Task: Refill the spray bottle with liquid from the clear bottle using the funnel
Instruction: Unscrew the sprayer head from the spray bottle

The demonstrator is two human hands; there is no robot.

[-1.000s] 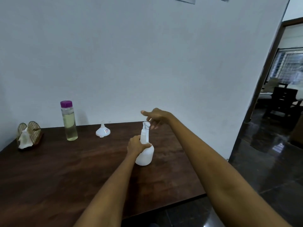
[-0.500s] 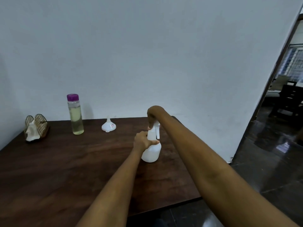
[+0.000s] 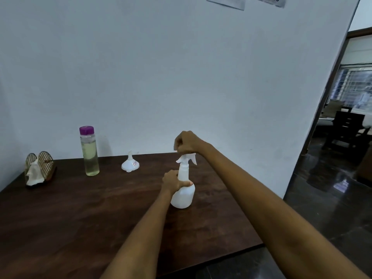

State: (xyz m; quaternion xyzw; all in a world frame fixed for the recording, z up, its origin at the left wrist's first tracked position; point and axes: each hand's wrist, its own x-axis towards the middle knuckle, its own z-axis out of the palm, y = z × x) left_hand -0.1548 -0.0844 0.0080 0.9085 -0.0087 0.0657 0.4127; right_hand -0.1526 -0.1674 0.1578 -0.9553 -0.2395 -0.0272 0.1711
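Note:
A white spray bottle point(image 3: 183, 195) stands upright on the dark wooden table point(image 3: 80, 214), right of centre. My left hand point(image 3: 172, 181) grips its neck from the left, thumb across the front. My right hand point(image 3: 186, 143) comes from above with curled fingers holding the top of the spray head point(image 3: 187, 158). A clear bottle point(image 3: 89, 152) with a purple cap and pale yellow liquid stands at the back left. A small white funnel point(image 3: 130, 165) sits mouth down on the table between the two bottles.
A wicker napkin holder point(image 3: 39, 169) with white tissue stands at the far left. The white wall runs right behind the table. The table's right edge drops to a shiny dark floor point(image 3: 332, 198), and a doorway with chairs opens at the right.
My right hand went from open fingers reaching over the spray head to fingers curled on its top. My left hand kept its hold on the bottle's neck.

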